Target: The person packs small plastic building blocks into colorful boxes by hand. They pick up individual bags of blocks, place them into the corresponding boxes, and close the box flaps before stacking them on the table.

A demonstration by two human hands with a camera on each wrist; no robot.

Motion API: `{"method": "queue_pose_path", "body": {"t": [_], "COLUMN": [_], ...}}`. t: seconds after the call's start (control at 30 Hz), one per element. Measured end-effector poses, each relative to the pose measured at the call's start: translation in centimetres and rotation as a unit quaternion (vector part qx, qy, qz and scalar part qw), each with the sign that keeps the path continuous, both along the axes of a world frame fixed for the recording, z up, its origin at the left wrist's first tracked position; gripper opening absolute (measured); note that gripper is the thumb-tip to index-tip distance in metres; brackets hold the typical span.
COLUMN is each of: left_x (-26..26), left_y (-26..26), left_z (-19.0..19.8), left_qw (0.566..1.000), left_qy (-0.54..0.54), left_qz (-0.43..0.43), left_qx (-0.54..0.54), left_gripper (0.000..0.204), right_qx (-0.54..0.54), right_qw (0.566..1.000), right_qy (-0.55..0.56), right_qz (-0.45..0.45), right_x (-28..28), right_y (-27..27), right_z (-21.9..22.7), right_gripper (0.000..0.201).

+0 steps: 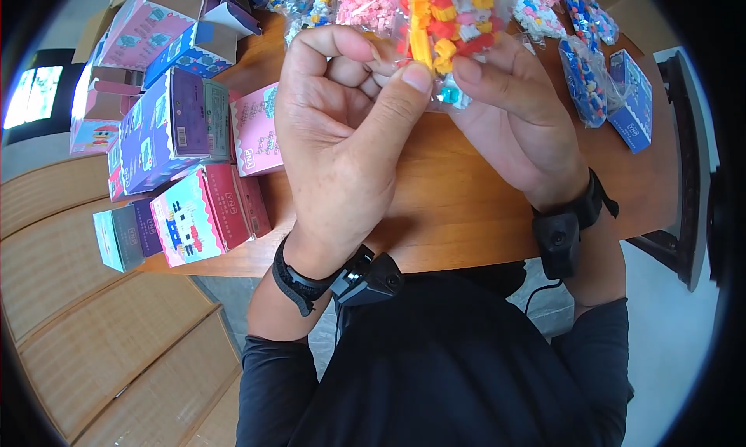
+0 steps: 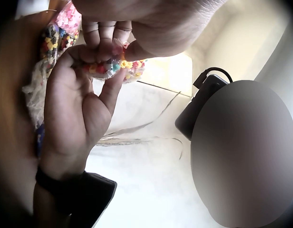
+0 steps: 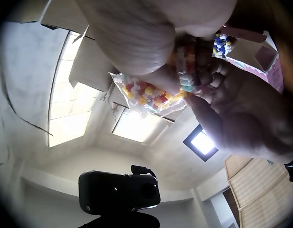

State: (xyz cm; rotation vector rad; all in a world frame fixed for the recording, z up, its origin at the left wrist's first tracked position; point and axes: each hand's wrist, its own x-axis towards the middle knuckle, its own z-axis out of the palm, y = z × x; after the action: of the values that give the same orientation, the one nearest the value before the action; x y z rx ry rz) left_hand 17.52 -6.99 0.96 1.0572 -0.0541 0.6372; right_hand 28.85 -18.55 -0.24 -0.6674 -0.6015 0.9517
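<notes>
A clear plastic bag of small toy building bricks (image 1: 458, 20), mostly red, yellow and orange with some white and teal, is held up over the table in the head view. My left hand (image 1: 342, 144) pinches its near edge between thumb and fingers. On the other side, my right hand (image 1: 528, 109) grips the same edge, thumb in front and fingers behind. The two thumbs are close together at the edge. From the right wrist view, the bag (image 3: 148, 95) hangs out past the fingers, its wrap crinkled. Part of the bag is hidden behind the hands.
Several printed toy boxes, including a purple box (image 1: 155, 128) and a red box (image 1: 206, 214), crowd the left of the wooden table (image 1: 466, 206). More brick bags, one pink (image 1: 369, 4), lie at the back. A blue box (image 1: 631, 101) and a blue-brick bag (image 1: 583, 82) are at the right.
</notes>
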Motion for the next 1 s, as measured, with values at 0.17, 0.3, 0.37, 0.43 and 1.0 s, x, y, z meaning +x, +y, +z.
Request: {"method": "queue_pose_path", "body": {"t": [0.17, 0.3, 0.37, 0.43, 1.0], "left_x": [-0.1, 0.1, 0.1, 0.2, -0.1], "left_y": [0.0, -0.3, -0.3, -0.7, -0.7], "left_z": [0.1, 0.1, 0.1, 0.7, 1.1], "left_qw": [1.000, 0.999, 0.999, 0.999, 0.993], "left_qy": [0.018, 0.011, 0.006, 0.027, 0.047], "left_qz": [0.002, 0.019, 0.020, 0.041, 0.093], "left_qx": [0.017, 0.026, 0.029, 0.008, 0.053], "left_gripper": [0.024, 0.024, 0.024, 0.026, 0.025], "right_qx": [-0.024, -0.022, -0.016, -0.016, -0.008], "right_qw": [0.999, 0.999, 0.999, 0.998, 0.995], "right_qy": [-0.026, -0.019, -0.023, -0.038, -0.068], "right_qz": [-0.016, -0.026, -0.031, -0.048, -0.071], "right_x": [-0.1, -0.2, -0.2, -0.3, -0.7], "right_y": [-0.1, 0.1, 0.2, 0.3, 0.4], "right_z": [0.5, 0.3, 0.3, 0.4, 1.4], "right_gripper": [0.045, 0.045, 0.045, 0.045, 0.047]}}
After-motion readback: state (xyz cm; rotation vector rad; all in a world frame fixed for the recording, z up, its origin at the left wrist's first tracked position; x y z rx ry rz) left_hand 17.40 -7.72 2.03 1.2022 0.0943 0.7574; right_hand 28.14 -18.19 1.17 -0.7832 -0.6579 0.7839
